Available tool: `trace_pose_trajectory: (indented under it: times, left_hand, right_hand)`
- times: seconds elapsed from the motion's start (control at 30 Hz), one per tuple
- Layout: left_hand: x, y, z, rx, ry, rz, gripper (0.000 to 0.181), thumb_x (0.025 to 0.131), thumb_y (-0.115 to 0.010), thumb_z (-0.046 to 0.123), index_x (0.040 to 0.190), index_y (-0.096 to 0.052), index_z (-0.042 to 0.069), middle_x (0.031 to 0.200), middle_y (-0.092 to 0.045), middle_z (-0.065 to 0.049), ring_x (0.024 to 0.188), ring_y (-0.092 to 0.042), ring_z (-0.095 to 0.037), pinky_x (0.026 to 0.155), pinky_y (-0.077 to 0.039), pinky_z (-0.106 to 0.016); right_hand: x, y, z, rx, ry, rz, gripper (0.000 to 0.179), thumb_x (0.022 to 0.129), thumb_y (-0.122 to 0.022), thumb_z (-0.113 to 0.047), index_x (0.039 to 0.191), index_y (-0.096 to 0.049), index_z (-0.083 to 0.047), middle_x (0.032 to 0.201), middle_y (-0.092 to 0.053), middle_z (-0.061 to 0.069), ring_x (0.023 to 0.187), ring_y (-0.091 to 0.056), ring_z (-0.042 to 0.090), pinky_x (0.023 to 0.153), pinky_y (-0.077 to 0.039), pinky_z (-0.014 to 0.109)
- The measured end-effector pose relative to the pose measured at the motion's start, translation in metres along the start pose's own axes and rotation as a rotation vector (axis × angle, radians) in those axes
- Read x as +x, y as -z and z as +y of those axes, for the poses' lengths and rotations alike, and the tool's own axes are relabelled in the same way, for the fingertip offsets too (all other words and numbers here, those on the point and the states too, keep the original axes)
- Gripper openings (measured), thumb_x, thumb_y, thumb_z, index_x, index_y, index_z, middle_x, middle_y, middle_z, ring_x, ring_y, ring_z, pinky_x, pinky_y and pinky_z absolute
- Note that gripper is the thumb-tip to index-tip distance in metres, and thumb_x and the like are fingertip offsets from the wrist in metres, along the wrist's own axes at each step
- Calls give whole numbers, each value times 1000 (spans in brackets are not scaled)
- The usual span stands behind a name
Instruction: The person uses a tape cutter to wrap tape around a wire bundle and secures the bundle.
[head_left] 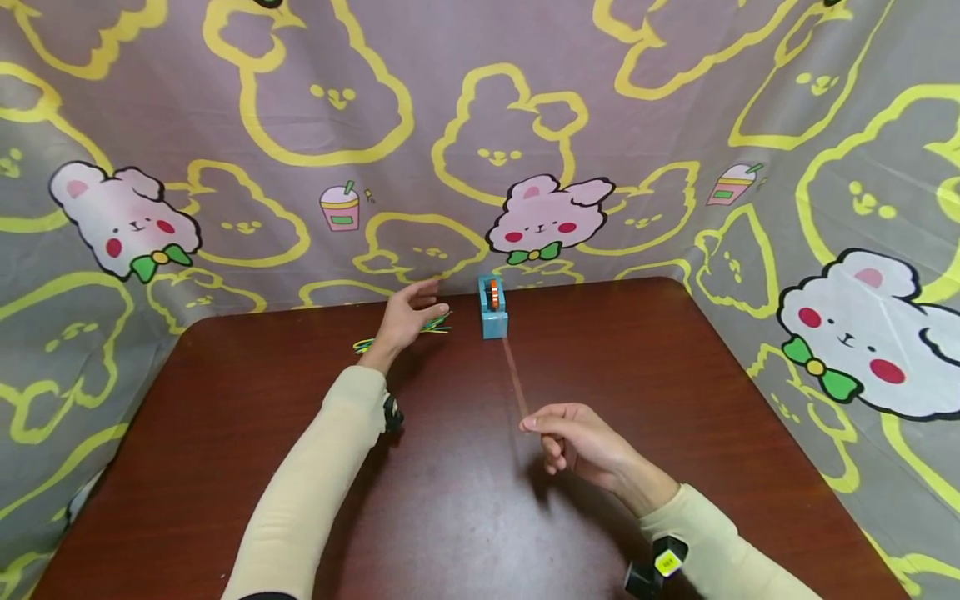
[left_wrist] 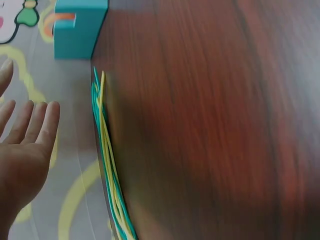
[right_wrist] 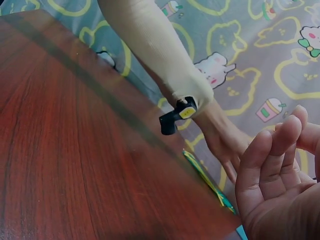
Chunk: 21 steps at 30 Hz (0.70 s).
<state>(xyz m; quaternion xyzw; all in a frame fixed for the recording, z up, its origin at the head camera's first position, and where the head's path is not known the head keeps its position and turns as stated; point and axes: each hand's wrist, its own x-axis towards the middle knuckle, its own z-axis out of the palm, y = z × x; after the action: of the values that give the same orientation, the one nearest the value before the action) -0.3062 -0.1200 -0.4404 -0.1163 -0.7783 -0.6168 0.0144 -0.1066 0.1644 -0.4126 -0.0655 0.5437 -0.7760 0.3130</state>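
A blue tape dispenser [head_left: 493, 325] with an orange core stands near the table's far edge; part of it also shows at the top of the left wrist view. From it a strip of clear tape [head_left: 515, 379] stretches toward the front. Its near end is pinched between the thumb and index finger of my right hand [head_left: 588, 446]. My left hand [head_left: 408, 315] hovers left of the dispenser with fingers extended and holds nothing. Below it lies a bundle of yellow and green-blue cords [left_wrist: 107, 150] along the far edge.
The brown wooden table [head_left: 300, 467] has patterned cloth [head_left: 420, 125] hanging behind it and at both sides. Black camera mounts [head_left: 660, 567] sit on both wrists.
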Motion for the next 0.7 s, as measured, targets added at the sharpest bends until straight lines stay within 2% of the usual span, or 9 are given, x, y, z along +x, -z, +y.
trace_pose_trajectory:
  times: [0.27,0.37,0.53,0.7]
  left_hand:
    - [-7,37,-10,80,-1,47,58,80,-75,17,131,-52,3,124,-53,-23,114,-50,-35,88,-45,-39]
    - [-9,47,-14,105,9,58,58,80,-74,15,131,-51,2,123,-53,-24,113,-50,-35,86,-45,-38]
    - [-12,58,-21,129,16,53,56,80,-74,11,129,-52,-1,123,-53,-25,113,-51,-37,84,-47,-35]
    - [-15,63,-25,171,50,42,54,80,-74,9,128,-53,-2,122,-54,-24,111,-52,-36,86,-46,-37]
  right_hand:
    - [0,0,1,2,-1,-9,18,92,-57,-15,97,-66,0,54,-51,-4,45,-48,7,52,-46,27]
    - [0,0,1,8,-3,-6,18,92,-58,-15,96,-66,0,53,-51,-4,45,-48,7,52,-46,27]
    - [0,1,2,9,-6,-8,18,92,-58,-15,96,-66,0,53,-51,-4,45,-48,7,51,-46,26]
    - [0,2,3,2,1,-20,17,93,-56,-15,96,-67,-2,53,-51,-5,45,-48,6,51,-46,26]
